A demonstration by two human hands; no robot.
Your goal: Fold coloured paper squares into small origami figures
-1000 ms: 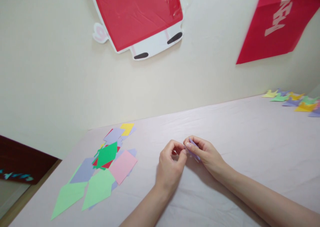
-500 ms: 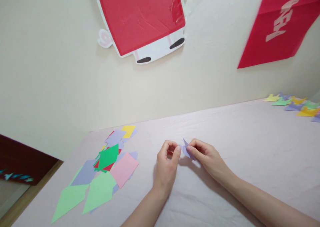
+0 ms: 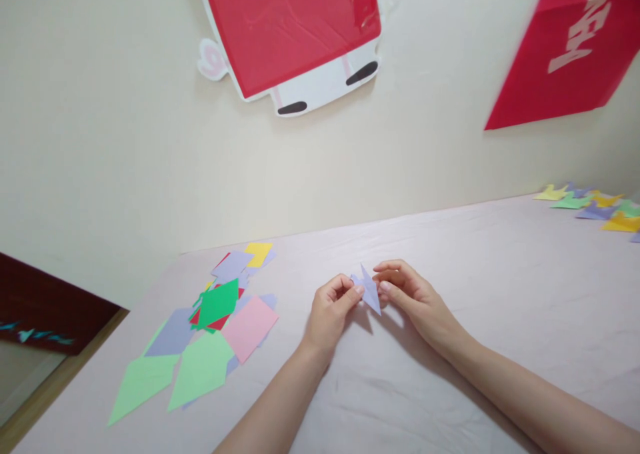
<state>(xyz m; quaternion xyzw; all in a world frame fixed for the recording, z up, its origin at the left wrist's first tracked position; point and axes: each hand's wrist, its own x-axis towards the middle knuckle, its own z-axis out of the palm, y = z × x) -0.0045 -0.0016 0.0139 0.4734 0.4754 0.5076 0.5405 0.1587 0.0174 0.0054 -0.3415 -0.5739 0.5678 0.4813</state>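
A small lavender paper origami crane (image 3: pixel 371 293) is above the pale sheet, its folded wing standing up between my two hands. My left hand (image 3: pixel 333 307) pinches its left end between thumb and forefinger. On the other side, my right hand (image 3: pixel 415 301) has its fingers curved and apart, with the thumb tip close beside the paper. Whether a right fingertip touches the far side is hard to see.
Loose paper squares lie at the left: green (image 3: pixel 219 305), pink (image 3: pixel 250 329), light green (image 3: pixel 200 372) and yellow (image 3: pixel 259 255). Several folded cranes (image 3: pixel 600 211) stand at the far right. Behind is a wall (image 3: pixel 425 154) with red decorations (image 3: pixel 565 61).
My left hand has taken a firmer pinch on the crane. My right fingers have loosened and spread from its wing, which now faces me more fully. The view has shifted slightly.
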